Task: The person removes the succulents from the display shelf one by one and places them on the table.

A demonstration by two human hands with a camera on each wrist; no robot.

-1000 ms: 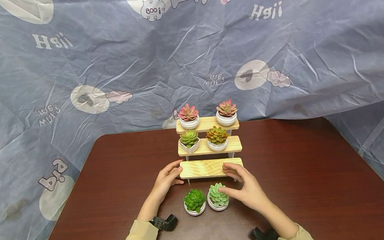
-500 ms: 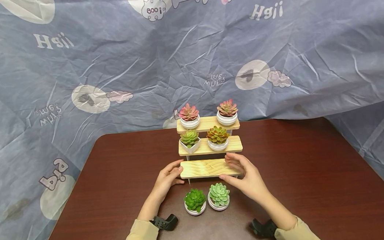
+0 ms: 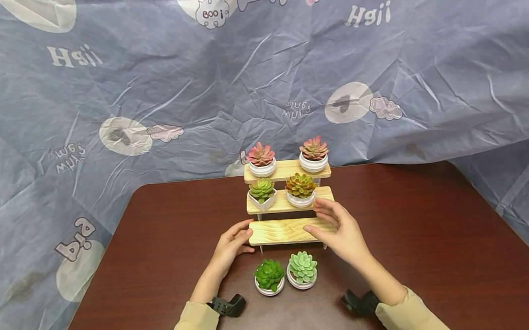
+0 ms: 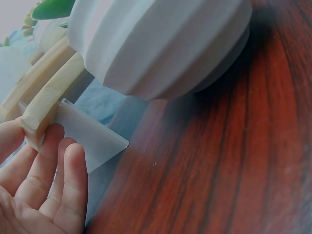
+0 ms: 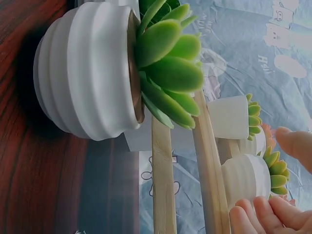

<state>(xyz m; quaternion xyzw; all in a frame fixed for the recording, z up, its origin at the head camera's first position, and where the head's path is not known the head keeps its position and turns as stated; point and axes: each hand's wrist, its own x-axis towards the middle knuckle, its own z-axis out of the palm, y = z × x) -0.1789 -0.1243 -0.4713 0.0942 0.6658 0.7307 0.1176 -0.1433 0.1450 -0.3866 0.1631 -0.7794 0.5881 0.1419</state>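
Right hand (image 3: 344,232) shifted toward 12 o'clock, spread near orange-green succulent (image 3: 300,186); nudge could topple it. Left hand (image 3: 228,245) pinches bottom shelf (image 3: 278,231).

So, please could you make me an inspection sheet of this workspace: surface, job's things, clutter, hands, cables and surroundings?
Surface: reddish-brown table.
Job's things: three-step wooden stand; left pink succulent and right pink succulent on top; lime-green succulent and orange-green succulent on the middle step; dark green succulent and pale green succulent on the table before it. All in white pots, upright.
Clutter: nothing seen.
Hands: left hand holds the lowest step's left end; right hand has its fingers beside the orange-green succulent's pot, contact unclear.
Cables: nothing seen.
Surroundings: creased, printed blue-grey cloth behind the table.
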